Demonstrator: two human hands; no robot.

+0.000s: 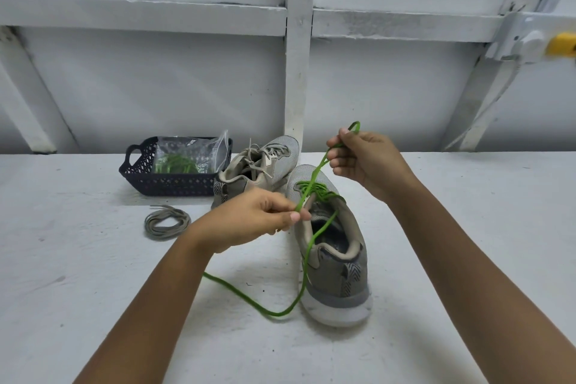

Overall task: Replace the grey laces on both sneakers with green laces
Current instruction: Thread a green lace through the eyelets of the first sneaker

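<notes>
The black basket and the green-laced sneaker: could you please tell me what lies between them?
In the head view, the grey-laced sneaker lies between the black basket and the green-laced sneaker.

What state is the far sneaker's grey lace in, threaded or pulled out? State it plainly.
Threaded. The grey lace crosses the eyelets of the far sneaker, its ends hanging loose.

One end of green lace point(280, 315) hidden behind L forearm point(162, 290).

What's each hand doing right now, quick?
Left hand: pinching the green lace.
Right hand: gripping a loop of the same lace.
</notes>
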